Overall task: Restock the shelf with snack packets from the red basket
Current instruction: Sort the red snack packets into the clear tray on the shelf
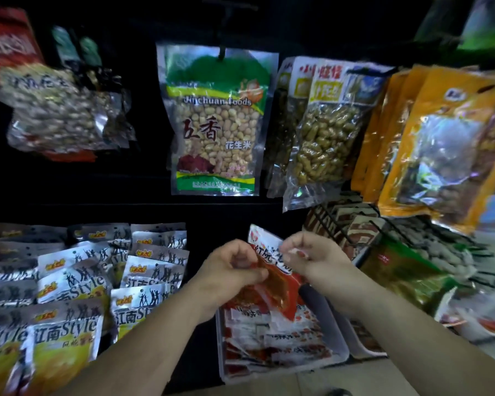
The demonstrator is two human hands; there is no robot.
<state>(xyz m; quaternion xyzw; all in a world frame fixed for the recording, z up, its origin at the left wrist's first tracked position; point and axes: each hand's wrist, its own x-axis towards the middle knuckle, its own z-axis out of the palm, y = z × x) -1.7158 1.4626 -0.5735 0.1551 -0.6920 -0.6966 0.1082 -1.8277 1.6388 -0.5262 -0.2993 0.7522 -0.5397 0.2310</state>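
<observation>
Red-and-white snack packet (275,270): we pinch it with both hands, left hand (232,270) on its left edge, right hand (315,258) at its top corner, just above a white tray (340,350) of similar packets.

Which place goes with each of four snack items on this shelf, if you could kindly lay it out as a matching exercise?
Things:
1. green peanut bag
2. silver and yellow packets
3. red and white packet
4. orange bags

Places:
A. in the grip of the left hand and right hand
B. hanging at the far right
C. hanging from a hook, centre
D. lying in rows, lower left

Pairs: 1-C, 2-D, 3-A, 4-B.
</observation>
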